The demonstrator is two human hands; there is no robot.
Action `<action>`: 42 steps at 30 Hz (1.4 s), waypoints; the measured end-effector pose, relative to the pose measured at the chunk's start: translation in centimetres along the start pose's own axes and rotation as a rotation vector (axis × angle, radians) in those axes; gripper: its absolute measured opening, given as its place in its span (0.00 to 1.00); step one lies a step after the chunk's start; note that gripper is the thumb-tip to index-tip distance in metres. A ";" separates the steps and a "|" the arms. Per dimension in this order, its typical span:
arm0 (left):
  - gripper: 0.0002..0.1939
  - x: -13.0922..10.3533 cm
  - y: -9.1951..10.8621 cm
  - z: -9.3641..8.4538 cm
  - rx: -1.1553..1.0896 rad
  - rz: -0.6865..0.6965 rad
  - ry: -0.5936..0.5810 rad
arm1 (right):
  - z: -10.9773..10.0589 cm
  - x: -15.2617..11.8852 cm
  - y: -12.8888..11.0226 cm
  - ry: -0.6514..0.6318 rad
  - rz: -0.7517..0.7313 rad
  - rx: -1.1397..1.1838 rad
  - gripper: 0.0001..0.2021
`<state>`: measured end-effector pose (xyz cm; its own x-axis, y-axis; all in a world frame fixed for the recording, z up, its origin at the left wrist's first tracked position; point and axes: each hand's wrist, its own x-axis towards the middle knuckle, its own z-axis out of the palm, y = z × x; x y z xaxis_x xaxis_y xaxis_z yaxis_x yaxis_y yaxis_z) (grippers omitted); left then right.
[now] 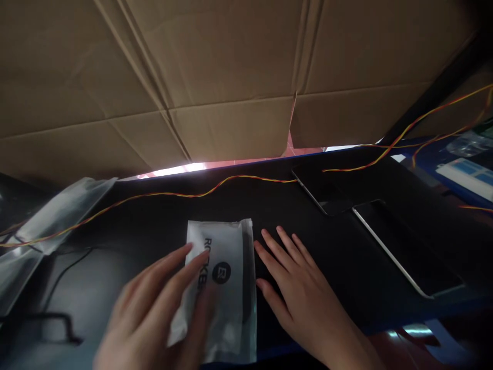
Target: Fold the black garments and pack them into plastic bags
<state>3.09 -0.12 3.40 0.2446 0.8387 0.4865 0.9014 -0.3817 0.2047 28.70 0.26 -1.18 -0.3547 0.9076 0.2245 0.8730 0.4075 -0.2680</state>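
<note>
A whitish zip bag (231, 308) with dark lettering and a round logo lies flat on the black table surface (246, 203), near its front edge. Over the bag's left side hovers my left hand (154, 308), slightly blurred, its fingers apart. I cannot tell whether its fingertips touch the plastic. My right hand (298, 282) rests palm down just beside the bag's right edge, fingers spread, with nothing in it. What the bag contains is hidden.
Two dark phones or panels, one farther back (321, 190) and one nearer (408, 246), lie to the right. A red-yellow twisted wire (239, 177) crosses the table. Clear plastic bags (65, 216) are at left, and a cardboard sheet (231, 67) stands behind.
</note>
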 end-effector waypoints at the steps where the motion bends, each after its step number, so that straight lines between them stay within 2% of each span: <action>1: 0.25 0.0 0.7 0.9 0.032 0.050 -0.061 | 0.0 0.0 0.0 0.009 0.002 -0.001 0.27; 3: 0.31 -0.2 1.6 2.7 0.102 0.110 -0.158 | 0.1 0.0 0.1 0.030 0.002 0.004 0.27; 5: 0.34 -0.5 2.0 3.7 0.139 0.100 -0.192 | 0.0 0.0 0.1 0.034 -0.003 0.030 0.27; 8: 0.33 -0.7 1.8 3.5 0.135 0.086 -0.217 | -0.4 0.2 0.2 0.030 0.029 0.088 0.26; 11: 0.28 0.2 1.8 3.0 0.091 0.107 -0.216 | -1.1 1.3 0.4 0.054 0.100 0.139 0.25; 15: 0.34 1.3 2.7 4.3 0.118 0.184 -0.225 | -2.4 3.8 0.6 0.002 0.203 0.202 0.23; 19: 0.37 0.7 3.6 5.6 0.182 0.183 -0.211 | -3.2 6.6 0.7 -0.048 0.342 0.226 0.16; 24: 0.37 -0.3 3.7 5.4 0.181 0.199 -0.214 | -2.9 8.0 0.7 -0.128 0.434 0.331 0.16; 34: 0.34 -0.1 3.8 5.9 0.084 0.039 -0.186 | -3.4 4.5 -1.4 -0.220 0.482 0.612 0.15; 42: 0.29 0.6 4.3 6.2 0.107 -0.026 -0.176 | -3.0 2.1 -2.8 -0.280 0.516 0.648 0.16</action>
<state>9.32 1.10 -0.68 0.2712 0.9062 0.3244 0.9386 -0.3236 0.1196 26.55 0.75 2.89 -0.1110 0.9513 -0.2875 0.6155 -0.1613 -0.7715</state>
